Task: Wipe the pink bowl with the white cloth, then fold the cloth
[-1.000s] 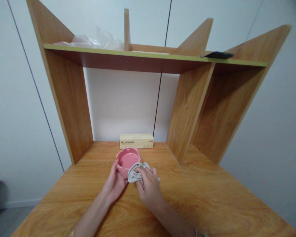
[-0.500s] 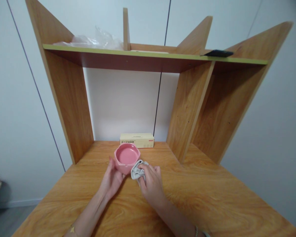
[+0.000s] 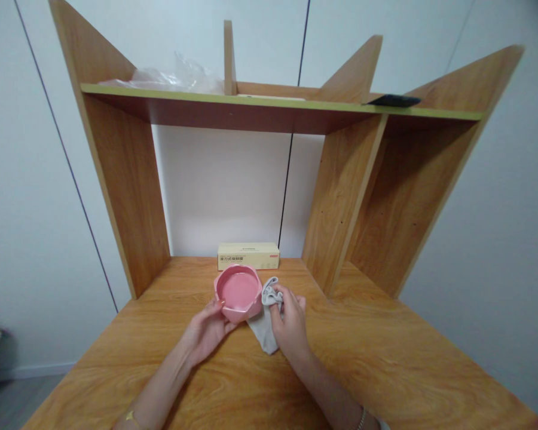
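A pink ashtray [image 3: 238, 289] with a round hollow and a notched, angular rim is tilted toward me above the desk. My left hand [image 3: 208, 334] grips it from the lower left, thumb over the rim and fingers underneath. Bunched in the fingers of my right hand [image 3: 290, 322] is a light grey cloth [image 3: 264, 331], whose loose end hangs down below the ashtray's right side. The cloth is close against the ashtray's right edge; I cannot tell whether they touch.
Behind the ashtray a pale yellow box [image 3: 248, 256] with printed lettering stands on the wooden desk [image 3: 367, 370]. A wooden shelf unit [image 3: 341, 203] rises at the back. On its upper board lie clear plastic wrapping [image 3: 174, 76] and a flat dark object [image 3: 394, 100].
The ashtray has moved slightly right and turned, and my left thumb now lies over its rim. My right hand has shifted right and up with the cloth, which hangs more open.
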`<state>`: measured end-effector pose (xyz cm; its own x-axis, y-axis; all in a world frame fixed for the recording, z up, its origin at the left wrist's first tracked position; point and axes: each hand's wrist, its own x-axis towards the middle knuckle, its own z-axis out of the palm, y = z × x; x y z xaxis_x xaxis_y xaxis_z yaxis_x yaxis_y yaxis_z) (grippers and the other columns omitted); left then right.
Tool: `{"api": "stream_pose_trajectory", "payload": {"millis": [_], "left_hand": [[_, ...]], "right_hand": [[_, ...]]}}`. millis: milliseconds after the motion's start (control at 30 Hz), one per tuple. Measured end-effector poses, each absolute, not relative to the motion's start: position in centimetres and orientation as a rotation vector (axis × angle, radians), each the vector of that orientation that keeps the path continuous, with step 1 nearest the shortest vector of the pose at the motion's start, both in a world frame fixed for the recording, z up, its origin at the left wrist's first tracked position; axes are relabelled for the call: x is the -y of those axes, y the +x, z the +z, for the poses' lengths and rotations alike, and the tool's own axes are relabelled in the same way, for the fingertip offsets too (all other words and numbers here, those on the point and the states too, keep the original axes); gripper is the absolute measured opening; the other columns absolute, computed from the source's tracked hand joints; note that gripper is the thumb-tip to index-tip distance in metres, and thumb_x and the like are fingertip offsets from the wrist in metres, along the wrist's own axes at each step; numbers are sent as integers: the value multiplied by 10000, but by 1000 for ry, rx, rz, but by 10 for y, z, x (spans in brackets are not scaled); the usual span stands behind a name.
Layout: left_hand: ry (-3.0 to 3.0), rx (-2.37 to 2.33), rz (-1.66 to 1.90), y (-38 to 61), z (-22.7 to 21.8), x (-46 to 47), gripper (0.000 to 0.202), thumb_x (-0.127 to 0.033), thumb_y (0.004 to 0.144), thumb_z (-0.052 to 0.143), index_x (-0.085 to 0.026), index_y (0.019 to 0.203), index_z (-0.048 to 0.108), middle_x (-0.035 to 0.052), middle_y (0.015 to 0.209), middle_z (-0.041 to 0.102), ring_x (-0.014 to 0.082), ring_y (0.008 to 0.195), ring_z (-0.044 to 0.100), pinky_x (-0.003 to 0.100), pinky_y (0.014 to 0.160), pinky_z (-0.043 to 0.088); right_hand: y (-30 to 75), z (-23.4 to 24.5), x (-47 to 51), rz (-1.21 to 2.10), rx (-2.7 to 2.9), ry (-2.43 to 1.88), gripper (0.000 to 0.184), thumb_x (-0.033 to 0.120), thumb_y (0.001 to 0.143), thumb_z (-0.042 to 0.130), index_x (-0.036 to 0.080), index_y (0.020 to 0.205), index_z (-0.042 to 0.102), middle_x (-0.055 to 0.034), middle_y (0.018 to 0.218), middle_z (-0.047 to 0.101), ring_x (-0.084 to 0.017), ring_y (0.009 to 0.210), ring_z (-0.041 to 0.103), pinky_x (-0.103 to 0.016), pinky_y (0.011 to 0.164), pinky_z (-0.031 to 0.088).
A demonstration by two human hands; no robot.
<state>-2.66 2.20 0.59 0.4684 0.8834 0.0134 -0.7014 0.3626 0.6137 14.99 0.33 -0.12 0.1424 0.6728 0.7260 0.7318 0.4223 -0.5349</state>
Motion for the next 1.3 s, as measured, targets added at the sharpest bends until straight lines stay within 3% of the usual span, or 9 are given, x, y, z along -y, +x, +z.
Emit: {"api": "stream_pose_trajectory", "payload": {"millis": [100,233,500,733,933,1167,1300], "left_hand": [[562,-375,1028,-18,5,-18,266,-231,742,603,-127,980,545,109,967,636,219,866,615,358,816,462],[487,-391,1122,-11,2,-21,276,-201,742,588,-134,1001,520,104,993,634,217,904,610,355,835,463],[605,-480,1281,-14,-2,-27,162,-96,654,652,-143,777,559,2,679,647,130,624,616,266,679,499],[821,-670,1450,-6,10,-19,531,-82,505,765,-171,997,587,18,865,668,174,804,616,254,749,469],[1057,-680,1414,-2,4,-18,602,-68,450,789,-165,1002,569,53,933,653,189,868,594,246,785,450],[1132,-613,1259,-3,-9,-24,648,-23,435,777,-155,1032,564,91,1013,634,222,963,569,287,878,409],[1134,-636,1235,-3,-5,-22,653,-38,459,773,-166,1058,547,89,1031,628,218,957,571,298,875,412]], "right_hand": [[151,-4,-6,-41,1554,-1285,187,197,818,389,195,954,517,-41,909,625,-191,820,520,-307,714,306],[138,-4,1,-61,1680,-1265,201,140,793,411,194,946,530,-31,891,629,-179,796,515,-308,724,289],[122,0,11,-91,1895,-1184,231,85,748,437,210,901,557,-11,820,631,-169,767,513,-307,708,263],[150,2,-2,-146,1568,-1289,197,175,790,424,187,934,558,-41,841,644,-187,763,525,-312,702,303],[145,6,-3,-137,1883,-1431,213,125,788,454,210,917,601,-44,916,663,-202,830,544,-323,708,258],[142,-7,-8,170,2075,-1451,205,98,778,469,217,687,609,17,765,678,-167,764,575,-287,666,248],[140,-5,-8,59,2127,-1403,186,88,753,511,226,682,615,27,759,675,-167,764,572,-290,657,238]]}}
